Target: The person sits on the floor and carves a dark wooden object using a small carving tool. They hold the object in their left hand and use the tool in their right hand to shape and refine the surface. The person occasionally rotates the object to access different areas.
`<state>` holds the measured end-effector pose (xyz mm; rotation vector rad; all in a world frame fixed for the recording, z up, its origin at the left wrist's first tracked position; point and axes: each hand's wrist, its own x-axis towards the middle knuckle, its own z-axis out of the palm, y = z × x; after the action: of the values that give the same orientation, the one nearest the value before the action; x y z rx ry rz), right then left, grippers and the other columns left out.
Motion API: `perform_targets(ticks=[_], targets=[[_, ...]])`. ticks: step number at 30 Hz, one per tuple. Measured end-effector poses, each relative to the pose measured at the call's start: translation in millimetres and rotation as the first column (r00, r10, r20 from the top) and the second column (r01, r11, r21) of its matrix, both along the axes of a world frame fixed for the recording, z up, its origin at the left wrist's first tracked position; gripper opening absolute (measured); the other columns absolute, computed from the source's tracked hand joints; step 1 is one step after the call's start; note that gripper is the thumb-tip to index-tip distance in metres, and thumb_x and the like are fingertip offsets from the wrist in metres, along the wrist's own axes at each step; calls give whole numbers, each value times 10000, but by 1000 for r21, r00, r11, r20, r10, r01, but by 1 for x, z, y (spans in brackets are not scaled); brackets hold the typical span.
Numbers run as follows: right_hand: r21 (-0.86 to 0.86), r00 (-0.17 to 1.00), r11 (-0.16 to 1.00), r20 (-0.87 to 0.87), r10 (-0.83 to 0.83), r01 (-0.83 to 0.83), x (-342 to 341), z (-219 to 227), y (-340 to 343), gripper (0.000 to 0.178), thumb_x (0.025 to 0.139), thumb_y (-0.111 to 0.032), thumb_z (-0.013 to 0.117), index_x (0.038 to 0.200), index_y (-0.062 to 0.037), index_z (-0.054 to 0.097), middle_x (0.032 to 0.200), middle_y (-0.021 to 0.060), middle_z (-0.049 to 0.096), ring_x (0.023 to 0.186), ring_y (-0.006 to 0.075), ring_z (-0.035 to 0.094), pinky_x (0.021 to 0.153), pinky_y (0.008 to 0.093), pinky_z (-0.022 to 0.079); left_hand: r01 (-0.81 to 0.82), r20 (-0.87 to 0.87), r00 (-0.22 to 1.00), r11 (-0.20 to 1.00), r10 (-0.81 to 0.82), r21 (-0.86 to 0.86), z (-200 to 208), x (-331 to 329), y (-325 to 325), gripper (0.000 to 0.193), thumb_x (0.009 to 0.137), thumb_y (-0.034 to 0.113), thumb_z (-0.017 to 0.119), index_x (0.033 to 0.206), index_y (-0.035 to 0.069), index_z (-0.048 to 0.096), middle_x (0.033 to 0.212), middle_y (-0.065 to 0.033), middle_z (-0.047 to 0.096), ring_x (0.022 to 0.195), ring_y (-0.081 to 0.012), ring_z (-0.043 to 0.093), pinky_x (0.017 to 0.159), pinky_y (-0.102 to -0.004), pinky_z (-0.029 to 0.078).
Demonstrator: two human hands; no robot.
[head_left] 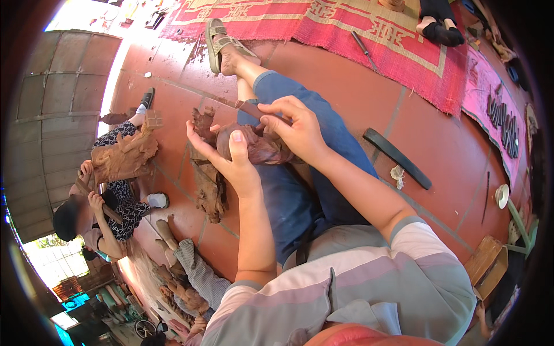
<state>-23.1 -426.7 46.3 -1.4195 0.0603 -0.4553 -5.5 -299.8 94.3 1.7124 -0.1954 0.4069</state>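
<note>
My left hand point(235, 164) cradles a reddish-brown wood carving point(262, 144) over my lap, thumb on top and fingers spread along its far side. The carving has a smooth rounded part and rough, knobbly ends. In my right hand point(297, 124) is a wooden-handled carving tool point(249, 108), gripped by its handle above the carving. Its thin blade points left; whether the edge touches the wood cannot be made out. A rough dark wooden piece point(209, 193) is just left of my left wrist, near my leg, partly covered by the hand.
Seated at left, a co-worker point(115, 199) handles a large wood carving point(130, 153). A dark curved strip point(398, 158) lies on the tiles at right. A chisel-like tool point(363, 49) rests by the red mat point(398, 75). Several dark tools point(503, 124) lie on a pink cloth point(479, 86).
</note>
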Motion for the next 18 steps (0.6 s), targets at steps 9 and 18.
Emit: perform_targets(ticks=[9,18], targets=[[-68,996,997,80,-42,48,-44,-29,0,194,810,-58,713,1004,-74,710,1017,52,566,917,131,576,775,252,464,16,0,1000,1000,-16,13,0,-2,-3,795,840,314,604,1487,130,181,1135,-84,441,903,-142,447,849,-291,381],[-165,988,977,89,-123,136,-35,-28,7,204,802,-141,732,1006,-130,724,971,36,570,845,155,605,757,270,486,33,-13,999,999,-33,-1,0,-2,-1,785,850,293,595,1490,125,173,1185,-103,428,980,-167,452,888,-312,381]])
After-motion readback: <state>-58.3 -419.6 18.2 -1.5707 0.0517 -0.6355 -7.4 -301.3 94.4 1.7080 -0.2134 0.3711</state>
